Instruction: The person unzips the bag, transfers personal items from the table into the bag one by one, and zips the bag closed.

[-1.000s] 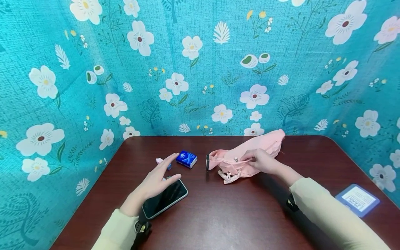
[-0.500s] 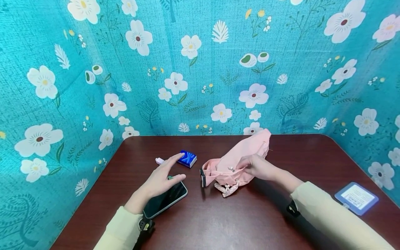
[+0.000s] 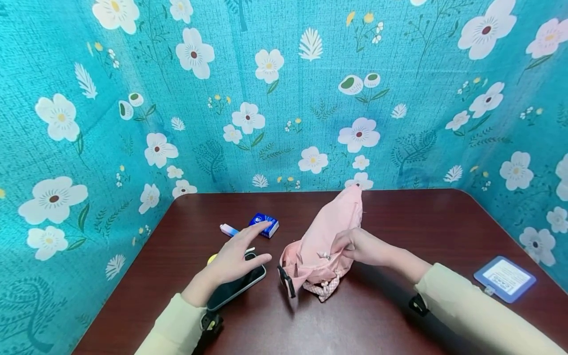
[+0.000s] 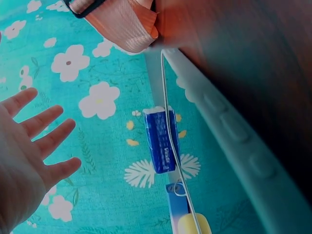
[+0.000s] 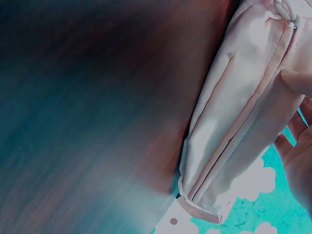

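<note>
A pink fabric waist bag (image 3: 326, 222) stands tilted on the table, its strap and black buckle (image 3: 286, 282) toward the near left. My right hand (image 3: 368, 247) pinches the bag's side near the zipper. In the right wrist view the long zipper (image 5: 226, 146) runs down the bag (image 5: 204, 141), with thumb and fingers on either side of the fabric. My left hand (image 3: 232, 259) is held with fingers extended over a smartphone (image 3: 237, 292), holding nothing. The left wrist view shows that hand (image 4: 29, 161) spread, beside the phone's edge (image 4: 229, 126).
Beyond the left hand lie a blue tissue pack (image 3: 262, 218) and a slim pink-and-blue item (image 3: 228, 230). Something yellow (image 3: 211, 258) shows behind that hand. A blue-framed card holder (image 3: 506, 279) lies at the right. A floral curtain (image 3: 284, 123) hangs behind the table.
My right hand has turned the bag, swinging its buckle end leftward and toward me while its far tip moves left. The left hand has shifted slightly right, staying over the phone.
</note>
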`<state>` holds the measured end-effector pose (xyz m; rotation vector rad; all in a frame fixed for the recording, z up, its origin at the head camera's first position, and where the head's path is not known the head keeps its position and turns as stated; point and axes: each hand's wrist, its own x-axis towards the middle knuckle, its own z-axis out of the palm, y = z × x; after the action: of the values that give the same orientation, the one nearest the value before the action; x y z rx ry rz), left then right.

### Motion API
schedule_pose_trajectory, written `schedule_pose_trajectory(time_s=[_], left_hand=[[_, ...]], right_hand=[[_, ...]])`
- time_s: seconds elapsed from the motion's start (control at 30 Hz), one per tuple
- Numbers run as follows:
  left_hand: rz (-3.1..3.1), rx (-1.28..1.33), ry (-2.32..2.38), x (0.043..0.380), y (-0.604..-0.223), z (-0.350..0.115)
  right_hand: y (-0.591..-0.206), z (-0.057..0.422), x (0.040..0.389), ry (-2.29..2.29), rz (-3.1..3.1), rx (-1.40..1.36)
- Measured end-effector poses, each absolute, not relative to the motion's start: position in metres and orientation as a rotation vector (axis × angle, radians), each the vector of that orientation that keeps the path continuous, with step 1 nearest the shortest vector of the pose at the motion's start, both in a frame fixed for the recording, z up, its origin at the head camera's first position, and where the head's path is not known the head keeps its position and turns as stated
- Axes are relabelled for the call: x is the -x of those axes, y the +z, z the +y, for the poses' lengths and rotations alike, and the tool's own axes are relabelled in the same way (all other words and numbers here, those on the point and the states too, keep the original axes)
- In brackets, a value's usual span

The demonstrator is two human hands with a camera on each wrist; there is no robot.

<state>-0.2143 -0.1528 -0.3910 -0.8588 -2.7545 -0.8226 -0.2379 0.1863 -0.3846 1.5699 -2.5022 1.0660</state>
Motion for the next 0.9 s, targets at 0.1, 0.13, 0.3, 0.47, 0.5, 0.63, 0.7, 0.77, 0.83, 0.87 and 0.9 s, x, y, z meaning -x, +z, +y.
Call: schedule_pose_trajectory(time_s=[0.1,0.13,0.3,0.47,0.5,0.63,0.7,0.77,0.83,0.87,0.9], left_hand=[[-2.734,0.903,-0.811,0.213,-0.391,-0.150],[-2.727,0.915,-0.809,0.212,-0.390,-0.150],[-2.689,1.006,-0.803,0.210,-0.390,-0.148],[-2.669,1.078,-0.774,0.208,-0.393,-0.146],[-2.669,1.086,-0.774,0.208,-0.393,-0.145],[-2.665,1.126,-0.762,0.205,-0.394,-0.142],[-2.657,1.149,-0.760,0.204,-0.394,-0.140],[-2.654,1.159,-0.752,0.202,-0.394,-0.139],[-2.658,1.168,-0.736,0.201,-0.395,-0.138],[-2.658,1.170,-0.731,0.201,-0.395,-0.138],[-2.661,1.171,-0.724,0.200,-0.395,-0.137]], right_hand=[[-0.375,0.180,0.228,1.058,-2.459,-1.616],[-0.375,0.179,0.227,1.052,-2.447,-1.626],[-0.376,0.176,0.224,1.060,-2.406,-1.683],[-0.376,0.175,0.224,1.111,-2.394,-1.741],[-0.377,0.175,0.224,1.122,-2.396,-1.748],[-0.377,0.175,0.224,1.154,-2.428,-1.744],[-0.377,0.176,0.224,1.165,-2.451,-1.732],[-0.377,0.176,0.224,1.180,-2.478,-1.717],[-0.377,0.176,0.224,1.207,-2.506,-1.699],[-0.378,0.176,0.224,1.226,-2.522,-1.688],[-0.378,0.176,0.224,1.243,-2.537,-1.679]])
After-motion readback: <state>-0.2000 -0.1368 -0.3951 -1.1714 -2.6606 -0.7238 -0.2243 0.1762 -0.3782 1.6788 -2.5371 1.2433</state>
